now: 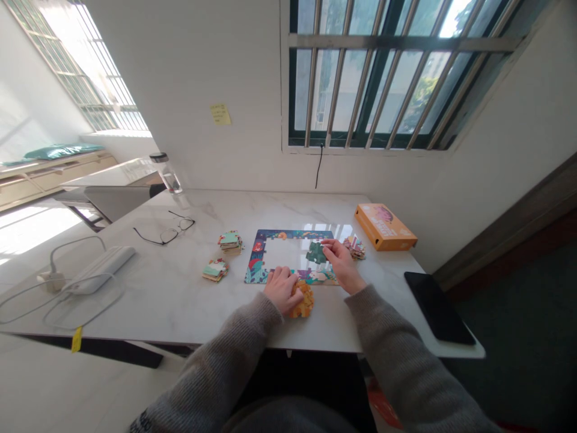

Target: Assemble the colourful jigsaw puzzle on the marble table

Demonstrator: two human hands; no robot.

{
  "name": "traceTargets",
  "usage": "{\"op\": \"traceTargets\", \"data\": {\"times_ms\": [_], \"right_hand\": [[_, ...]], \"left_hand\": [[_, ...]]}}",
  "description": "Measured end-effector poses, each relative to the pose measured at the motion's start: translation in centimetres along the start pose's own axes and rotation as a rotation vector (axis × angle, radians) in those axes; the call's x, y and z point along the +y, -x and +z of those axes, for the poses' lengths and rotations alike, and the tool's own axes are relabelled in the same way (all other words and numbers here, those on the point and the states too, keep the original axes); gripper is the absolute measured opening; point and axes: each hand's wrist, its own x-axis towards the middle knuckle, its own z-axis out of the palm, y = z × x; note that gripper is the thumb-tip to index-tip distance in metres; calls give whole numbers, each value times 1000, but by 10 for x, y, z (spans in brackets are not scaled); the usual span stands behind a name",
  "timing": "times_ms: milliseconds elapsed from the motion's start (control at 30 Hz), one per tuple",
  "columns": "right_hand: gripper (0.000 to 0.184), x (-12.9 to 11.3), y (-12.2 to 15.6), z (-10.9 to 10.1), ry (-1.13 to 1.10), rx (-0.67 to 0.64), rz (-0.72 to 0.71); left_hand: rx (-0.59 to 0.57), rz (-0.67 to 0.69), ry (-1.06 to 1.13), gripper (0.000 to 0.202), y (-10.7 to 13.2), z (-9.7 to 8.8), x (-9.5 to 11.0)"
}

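Note:
A puzzle border with colourful pictures lies on the white table, its inside mostly bare. Dark green puzzle pieces sit within its right part. At their right edge my right hand is closed, thumb and fingers pinching the green piece. My left hand lies with fingers stretched over the border's lower edge, its thumb side by a pile of orange pieces that it partly covers. To the left stand two stacks of puzzle pieces. Another pile of pieces is beyond my right hand.
An orange box stands at the back right, with a black phone or tablet at the right edge. Glasses, a white power strip with cables, and a clear bottle are on the left.

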Motion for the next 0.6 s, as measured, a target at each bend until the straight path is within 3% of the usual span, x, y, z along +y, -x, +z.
{"op": "traceTargets", "data": {"times_ms": [233, 367, 600], "right_hand": [[40, 4, -1, -2, 89, 21, 12], [41, 1, -6, -18, 196, 120, -30], [25, -19, -15, -81, 760, 347, -434]], "left_hand": [[83, 0, -38, 12, 4, 8, -4], [90, 25, 49, 21, 3, 10, -8], [106, 107, 216, 15, 2, 13, -12]]}}
